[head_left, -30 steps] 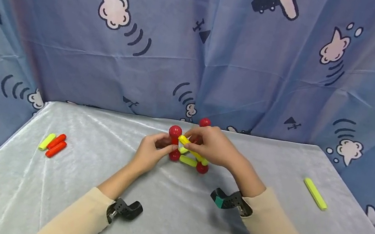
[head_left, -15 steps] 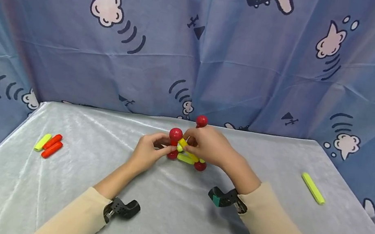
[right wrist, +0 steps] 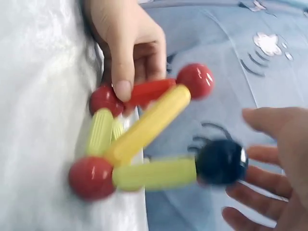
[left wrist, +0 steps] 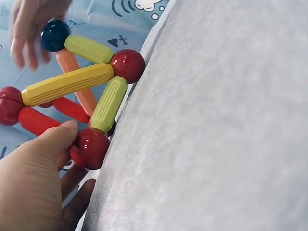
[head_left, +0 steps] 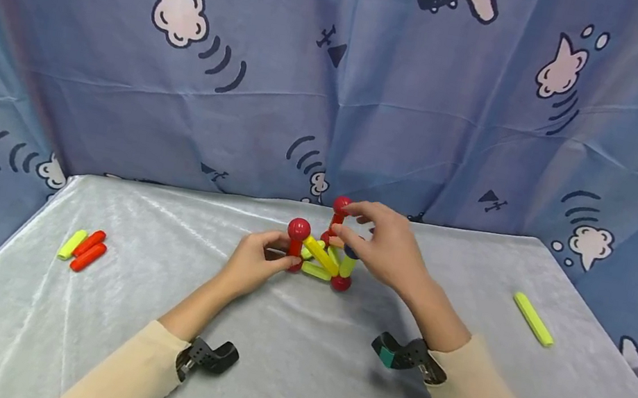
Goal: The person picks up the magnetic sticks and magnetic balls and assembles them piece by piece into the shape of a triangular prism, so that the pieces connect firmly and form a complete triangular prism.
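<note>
left hand (head_left: pixel 252 259) pinches upright red rod (head_left: pixel 294 249); yellow rod (head_left: pixel 322 256) slants; right hand (head_left: pixel 390 247) spread, empty.

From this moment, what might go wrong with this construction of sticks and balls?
1. The right hand hovers close to the dark blue ball; a careless move might knock that ball off its yellow-green stick.
2. The left hand pinches an upright red stick near its lower end; if this hand twists, the slanting yellow stick might come away from one of its two red balls.
</note>
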### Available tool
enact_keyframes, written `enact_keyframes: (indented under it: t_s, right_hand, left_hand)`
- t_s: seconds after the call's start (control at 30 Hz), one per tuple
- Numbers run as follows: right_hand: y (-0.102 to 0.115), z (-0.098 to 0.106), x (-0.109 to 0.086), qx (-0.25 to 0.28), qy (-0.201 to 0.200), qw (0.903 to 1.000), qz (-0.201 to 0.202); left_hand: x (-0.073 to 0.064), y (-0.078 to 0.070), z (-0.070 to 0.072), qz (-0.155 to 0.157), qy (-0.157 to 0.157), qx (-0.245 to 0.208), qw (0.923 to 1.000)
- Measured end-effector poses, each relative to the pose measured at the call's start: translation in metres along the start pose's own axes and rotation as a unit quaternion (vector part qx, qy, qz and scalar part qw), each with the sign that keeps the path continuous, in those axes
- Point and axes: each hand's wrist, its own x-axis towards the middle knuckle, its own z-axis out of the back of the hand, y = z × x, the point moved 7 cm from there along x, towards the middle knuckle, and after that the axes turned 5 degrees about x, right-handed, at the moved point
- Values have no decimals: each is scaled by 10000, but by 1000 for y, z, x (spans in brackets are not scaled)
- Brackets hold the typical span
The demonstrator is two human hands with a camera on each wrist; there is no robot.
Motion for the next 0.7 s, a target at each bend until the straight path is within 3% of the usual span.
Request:
enact_keyframes:
  t_s: [0.1, 0.17, 0.27, 0.33, 0.4, 0.57, 0.7]
  right_hand:
    - [-32, 5, -12, 446, -32, 9953, -857]
    - [-50, -5, -20, 531, 499, 9897, -1235]
    - [-66, -30, -30, 485, 1482, 9790, -1314]
    - [-70, -44, -32, 544, 1729, 9765, -1168]
    - [-72, -54, -32, 740, 1639, 9770, -1149]
    - [-81, -57, -23, 1269, 853, 9777, -1440]
    - [-89, -53, -10, 1373, 185, 9794, -1467]
  left_hand:
    - [0, 1, -3, 70, 59, 14, 10000]
    - [-1, 2, -4, 123, 58, 21, 9999]
    - [-1, 3, -4, 292, 43, -23, 9996]
    - [-2, 3, -3, 399, 54, -47, 9992]
    - [-2, 3, -3, 463, 104, -61, 9989]
    - [-1, -1, -6, 516, 281, -99, 9982]
    - [-4, -8, -13, 471, 528, -318, 9970]
